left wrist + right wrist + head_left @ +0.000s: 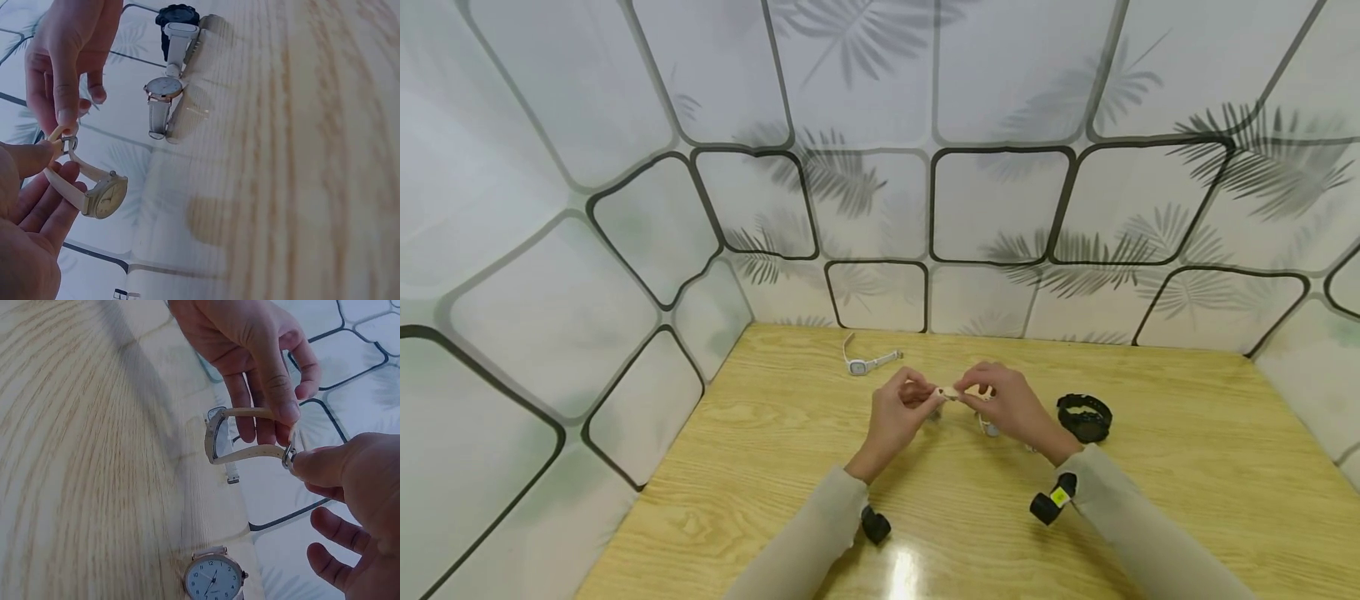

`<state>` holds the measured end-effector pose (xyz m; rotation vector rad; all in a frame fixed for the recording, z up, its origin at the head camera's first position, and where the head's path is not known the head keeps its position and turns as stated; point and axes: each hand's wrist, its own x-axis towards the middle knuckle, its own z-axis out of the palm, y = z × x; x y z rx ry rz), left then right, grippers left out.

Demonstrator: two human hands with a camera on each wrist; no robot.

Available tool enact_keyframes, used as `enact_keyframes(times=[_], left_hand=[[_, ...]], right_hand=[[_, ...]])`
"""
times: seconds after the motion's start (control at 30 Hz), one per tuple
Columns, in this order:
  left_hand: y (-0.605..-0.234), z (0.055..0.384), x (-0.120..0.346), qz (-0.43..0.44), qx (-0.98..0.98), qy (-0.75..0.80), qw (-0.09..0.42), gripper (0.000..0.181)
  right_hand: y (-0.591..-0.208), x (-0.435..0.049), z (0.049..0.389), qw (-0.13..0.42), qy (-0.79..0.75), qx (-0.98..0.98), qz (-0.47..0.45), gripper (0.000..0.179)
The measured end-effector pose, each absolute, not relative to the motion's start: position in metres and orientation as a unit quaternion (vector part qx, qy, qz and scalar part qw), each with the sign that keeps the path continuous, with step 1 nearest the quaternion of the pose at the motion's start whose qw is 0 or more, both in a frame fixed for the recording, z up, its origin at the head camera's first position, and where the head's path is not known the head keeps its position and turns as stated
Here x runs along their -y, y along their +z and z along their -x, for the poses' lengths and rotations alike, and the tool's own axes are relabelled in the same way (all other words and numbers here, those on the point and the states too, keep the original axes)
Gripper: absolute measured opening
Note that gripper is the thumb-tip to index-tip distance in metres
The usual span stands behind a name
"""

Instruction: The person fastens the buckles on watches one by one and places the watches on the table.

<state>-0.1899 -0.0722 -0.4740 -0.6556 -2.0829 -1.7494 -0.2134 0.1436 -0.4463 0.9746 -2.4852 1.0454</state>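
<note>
A wristwatch with a cream strap point(107, 197) is held up between both hands, its strap bent into a loop. My left hand point(895, 412) pinches one strap end between thumb and fingers. At the metal buckle point(289, 456), my right hand point(1007, 404) pinches the other part of the strap, its remaining fingers loosely bent. The right wrist view shows the watch case point(214, 440) side-on, hanging away from the fingertips. In the head view the hands hide most of this watch.
A white watch point(859, 366) lies toward the back of the wooden table point(760, 467). Behind the right hand lies a round-faced watch point(214, 578) with a rose-gold case. Further right are a black watch point(1086, 418) and another pale-strapped watch point(180, 40). Patterned cloth point(880, 208) surrounds the table.
</note>
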Motion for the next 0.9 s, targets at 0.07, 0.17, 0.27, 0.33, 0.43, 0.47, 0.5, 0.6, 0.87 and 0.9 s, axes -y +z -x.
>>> enact_keyframes(times=[0.07, 0.17, 0.27, 0.33, 0.43, 0.47, 0.5, 0.6, 0.87, 0.9], left_hand=[[-0.4756, 0.1905, 0.0718, 0.231, 0.732, -0.616, 0.176, 0.021], [-0.4767, 0.1908, 0.0711, 0.227, 0.733, -0.618, 0.169, 0.021], [-0.4765, 0.1904, 0.0707, 0.220, 0.741, -0.614, 0.158, 0.021], [-0.4762, 0.1900, 0.0707, 0.220, 0.745, -0.611, 0.153, 0.020], [-0.4758, 0.1897, 0.0710, 0.223, 0.744, -0.612, 0.148, 0.019], [-0.4759, 0.1897, 0.0712, 0.224, 0.743, -0.613, 0.148, 0.019], [-0.4760, 0.1897, 0.0713, 0.226, 0.742, -0.613, 0.148, 0.019], [-0.4766, 0.1899, 0.0715, 0.228, 0.741, -0.613, 0.148, 0.021], [-0.4708, 0.1874, 0.0708, 0.221, 0.760, -0.594, 0.140, 0.020], [-0.4707, 0.1877, 0.0711, 0.224, 0.763, -0.589, 0.143, 0.019]], right_hand=[[-0.4465, -0.1427, 0.2136, 0.139, 0.350, 0.861, -0.343, 0.011], [-0.4471, -0.1412, 0.2137, 0.140, 0.334, 0.864, -0.350, 0.011], [-0.4471, -0.1398, 0.2133, 0.136, 0.319, 0.868, -0.354, 0.011], [-0.4473, -0.1389, 0.2129, 0.133, 0.309, 0.872, -0.356, 0.011], [-0.4474, -0.1374, 0.2124, 0.133, 0.303, 0.874, -0.355, 0.011], [-0.4476, -0.1370, 0.2123, 0.132, 0.303, 0.875, -0.355, 0.010], [-0.4478, -0.1367, 0.2122, 0.132, 0.304, 0.874, -0.355, 0.010], [-0.4483, -0.1360, 0.2118, 0.130, 0.305, 0.874, -0.354, 0.010], [-0.4448, -0.1355, 0.2107, 0.133, 0.273, 0.881, -0.363, 0.009], [-0.4443, -0.1355, 0.2107, 0.133, 0.268, 0.882, -0.363, 0.009]])
